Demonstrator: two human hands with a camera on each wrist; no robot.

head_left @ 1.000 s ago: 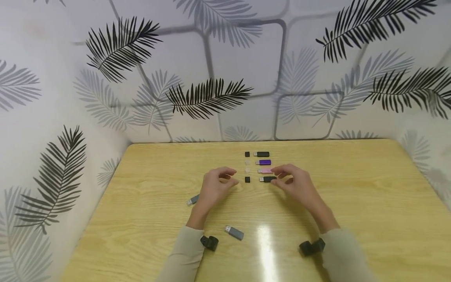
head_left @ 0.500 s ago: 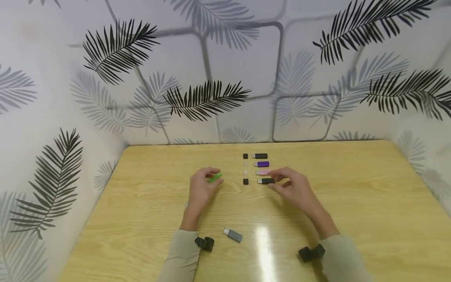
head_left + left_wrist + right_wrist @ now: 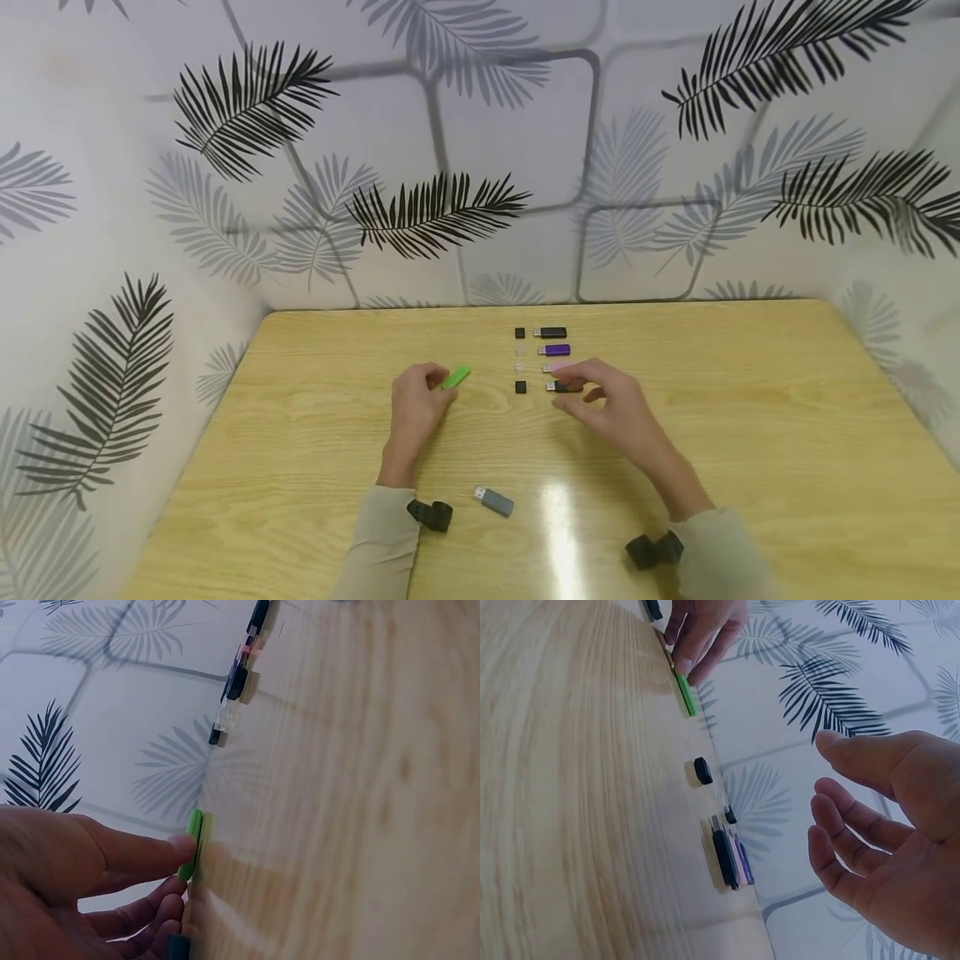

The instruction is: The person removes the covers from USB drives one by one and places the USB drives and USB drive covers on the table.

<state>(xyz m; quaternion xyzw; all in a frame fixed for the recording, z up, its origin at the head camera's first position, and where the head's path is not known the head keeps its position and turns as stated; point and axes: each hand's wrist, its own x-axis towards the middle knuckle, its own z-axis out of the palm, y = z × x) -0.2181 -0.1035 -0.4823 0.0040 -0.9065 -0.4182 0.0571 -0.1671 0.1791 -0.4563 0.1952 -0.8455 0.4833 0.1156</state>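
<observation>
My left hand (image 3: 420, 404) pinches a slim green USB stick (image 3: 456, 377) between thumb and fingers, low over the table left of the row of caps. No metal plug shows on it; in the left wrist view the green stick (image 3: 193, 844) stands out past the thumb tip. My right hand (image 3: 611, 408) hovers with loosely bent fingers, thumb and fingertips apart, nothing between them. In the head view it overlaps the near black USB stick (image 3: 561, 387) and part of the pink one (image 3: 551, 367). The right wrist view shows the black stick (image 3: 724, 856) lying apart from the fingers.
Farther back lie a purple USB stick (image 3: 557, 350) and another black one (image 3: 552, 332), plugs bare. Left of them runs a column of small caps, black (image 3: 521, 387) and clear (image 3: 521, 367). A grey USB stick (image 3: 495, 501) lies nearer me. The wooden table (image 3: 300, 400) meets a leaf-patterned wall.
My left hand has moved left, away from the caps, and the green USB stick has come into view in its fingers. My right hand has shifted slightly left over the black stick.
</observation>
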